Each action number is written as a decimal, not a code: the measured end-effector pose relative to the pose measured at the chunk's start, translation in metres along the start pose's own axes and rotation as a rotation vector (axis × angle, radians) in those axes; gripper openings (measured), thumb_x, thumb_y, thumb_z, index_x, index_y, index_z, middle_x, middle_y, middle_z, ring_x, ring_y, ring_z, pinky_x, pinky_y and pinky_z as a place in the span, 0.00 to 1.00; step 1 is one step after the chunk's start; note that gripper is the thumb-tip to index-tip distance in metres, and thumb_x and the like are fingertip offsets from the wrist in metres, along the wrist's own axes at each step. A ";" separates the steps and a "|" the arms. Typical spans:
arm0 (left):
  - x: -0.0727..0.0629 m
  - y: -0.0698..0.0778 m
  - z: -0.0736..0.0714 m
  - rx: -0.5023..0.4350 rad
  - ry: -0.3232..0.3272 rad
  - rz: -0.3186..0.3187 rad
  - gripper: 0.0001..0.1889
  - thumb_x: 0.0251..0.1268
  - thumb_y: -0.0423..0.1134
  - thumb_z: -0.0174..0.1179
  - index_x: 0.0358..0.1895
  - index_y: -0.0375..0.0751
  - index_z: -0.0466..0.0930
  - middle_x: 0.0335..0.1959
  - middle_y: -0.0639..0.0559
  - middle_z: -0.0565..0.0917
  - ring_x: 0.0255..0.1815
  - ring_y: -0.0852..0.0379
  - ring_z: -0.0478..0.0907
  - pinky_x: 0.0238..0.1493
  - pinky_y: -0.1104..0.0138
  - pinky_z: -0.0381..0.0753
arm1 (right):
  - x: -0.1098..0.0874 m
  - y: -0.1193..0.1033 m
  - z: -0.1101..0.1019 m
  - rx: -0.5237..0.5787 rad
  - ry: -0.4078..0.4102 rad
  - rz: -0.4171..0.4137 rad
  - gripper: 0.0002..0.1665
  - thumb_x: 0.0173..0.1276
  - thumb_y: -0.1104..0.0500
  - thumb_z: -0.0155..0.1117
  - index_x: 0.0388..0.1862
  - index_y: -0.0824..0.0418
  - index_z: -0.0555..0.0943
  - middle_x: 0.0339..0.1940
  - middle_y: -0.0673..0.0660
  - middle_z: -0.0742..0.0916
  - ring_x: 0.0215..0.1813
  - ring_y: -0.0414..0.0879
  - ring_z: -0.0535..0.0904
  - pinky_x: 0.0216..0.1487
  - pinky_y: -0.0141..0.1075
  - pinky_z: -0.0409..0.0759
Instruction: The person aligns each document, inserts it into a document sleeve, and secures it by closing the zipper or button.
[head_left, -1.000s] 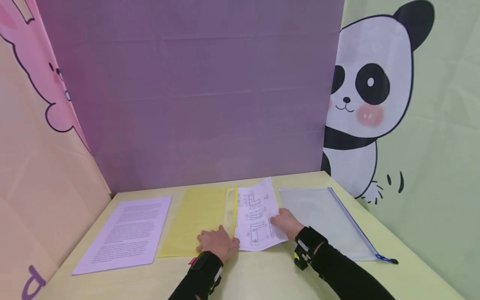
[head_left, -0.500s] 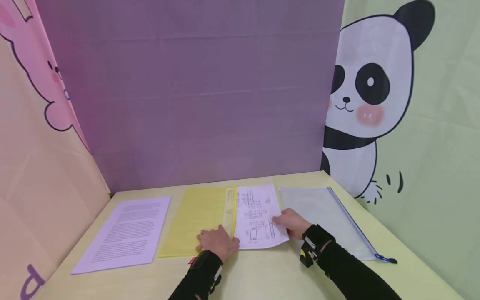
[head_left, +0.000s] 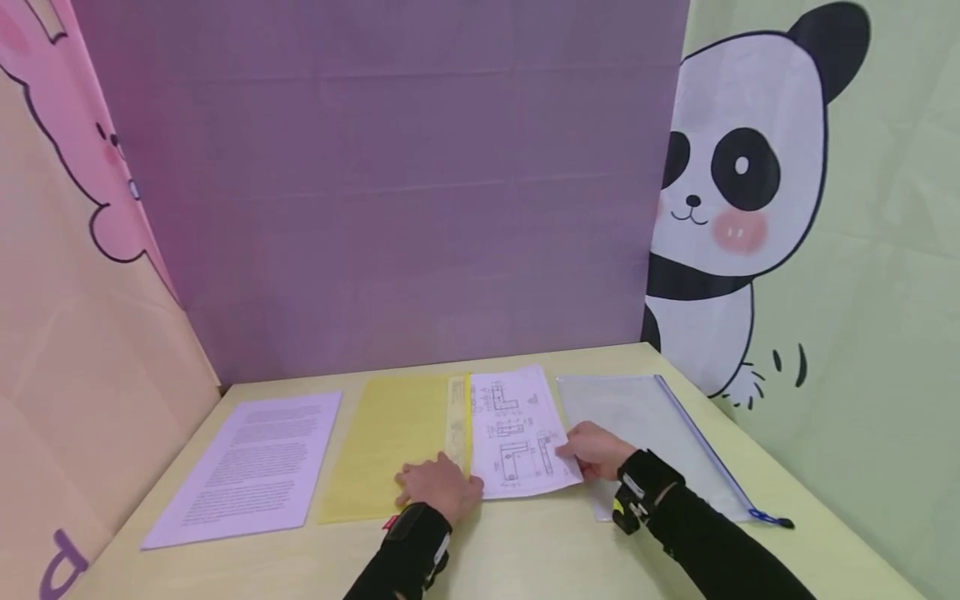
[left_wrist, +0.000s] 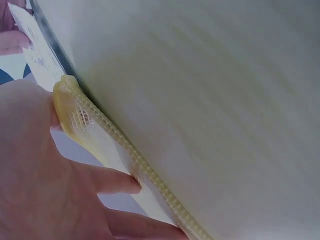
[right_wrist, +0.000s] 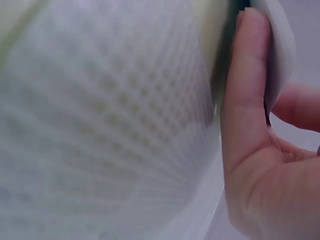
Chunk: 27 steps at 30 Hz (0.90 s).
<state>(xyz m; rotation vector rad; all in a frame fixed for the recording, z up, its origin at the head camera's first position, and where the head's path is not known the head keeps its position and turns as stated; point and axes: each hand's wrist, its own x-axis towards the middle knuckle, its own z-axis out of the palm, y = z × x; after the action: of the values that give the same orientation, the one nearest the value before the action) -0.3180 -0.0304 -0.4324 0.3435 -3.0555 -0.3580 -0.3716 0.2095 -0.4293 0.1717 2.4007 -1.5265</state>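
A yellow zip document bag (head_left: 390, 442) lies on the table, its zip edge along the near side in the left wrist view. My left hand (head_left: 441, 486) rests on its near right corner, fingers spread and thumb at its right edge. From the bag's right side extends a white sheet (head_left: 521, 458) printed with technical drawings. My right hand (head_left: 598, 450) pinches the sheet's right edge between thumb and fingers. In the right wrist view the index finger (right_wrist: 245, 85) lies straight against the paper's underside, with the thumb on the other face. The sheet's left part is hidden.
On the left lies a purplish-white sheet of printed text (head_left: 251, 467). A clear zip bag (head_left: 667, 442) with a blue zip and pull tab (head_left: 772, 518) lies at the right, partly under my right hand. A purple backdrop (head_left: 420, 208) stands behind the table.
My right hand has shifted slightly right with the sheet's edge. The sheet's far corner, raised before, is lower. My left hand stays on the yellow bag, whose near edge has come slightly closer.
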 end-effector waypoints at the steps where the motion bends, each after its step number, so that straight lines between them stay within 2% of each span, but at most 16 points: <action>1: 0.000 0.001 0.002 0.004 0.004 -0.002 0.36 0.60 0.61 0.61 0.61 0.34 0.78 0.54 0.21 0.78 0.56 0.19 0.72 0.43 0.32 0.80 | 0.000 0.000 0.000 -0.012 0.016 0.002 0.09 0.73 0.68 0.58 0.48 0.72 0.76 0.36 0.61 0.87 0.34 0.50 0.85 0.31 0.36 0.81; 4: -0.001 0.003 0.005 0.015 0.009 -0.010 0.37 0.62 0.62 0.60 0.64 0.34 0.77 0.60 0.17 0.74 0.59 0.16 0.70 0.44 0.32 0.79 | 0.002 -0.001 0.000 -0.035 0.041 0.005 0.11 0.74 0.68 0.58 0.51 0.73 0.74 0.39 0.62 0.85 0.36 0.51 0.84 0.32 0.36 0.81; 7: -0.003 0.005 0.005 0.021 0.008 -0.017 0.38 0.62 0.62 0.60 0.65 0.34 0.77 0.61 0.15 0.72 0.60 0.16 0.69 0.45 0.31 0.79 | 0.004 -0.001 0.000 -0.045 0.052 -0.002 0.12 0.74 0.68 0.58 0.52 0.75 0.74 0.40 0.63 0.84 0.36 0.51 0.83 0.33 0.36 0.81; 13: -0.006 0.007 0.000 0.015 -0.001 -0.015 0.38 0.63 0.62 0.60 0.67 0.36 0.76 0.62 0.15 0.71 0.60 0.15 0.69 0.45 0.31 0.79 | 0.006 0.000 -0.001 -0.052 0.055 -0.028 0.11 0.74 0.69 0.59 0.50 0.76 0.76 0.39 0.63 0.84 0.36 0.50 0.83 0.32 0.35 0.80; 23: -0.004 0.006 0.002 0.014 -0.016 -0.005 0.38 0.65 0.62 0.58 0.69 0.36 0.74 0.63 0.14 0.69 0.61 0.15 0.68 0.46 0.31 0.78 | 0.006 -0.001 0.005 -0.102 0.086 -0.081 0.13 0.73 0.69 0.59 0.52 0.78 0.76 0.38 0.62 0.83 0.34 0.49 0.82 0.31 0.34 0.79; 27: -0.005 0.006 -0.001 0.005 -0.027 -0.007 0.37 0.65 0.62 0.58 0.68 0.36 0.75 0.60 0.17 0.73 0.60 0.16 0.69 0.46 0.31 0.78 | 0.004 -0.003 0.009 -0.083 0.079 -0.117 0.11 0.72 0.71 0.59 0.49 0.78 0.78 0.35 0.61 0.85 0.32 0.47 0.83 0.30 0.33 0.80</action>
<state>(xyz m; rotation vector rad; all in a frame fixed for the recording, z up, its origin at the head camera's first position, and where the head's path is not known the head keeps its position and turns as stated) -0.3147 -0.0242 -0.4301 0.3522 -3.0823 -0.3589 -0.3751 0.1996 -0.4315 0.0756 2.5726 -1.4915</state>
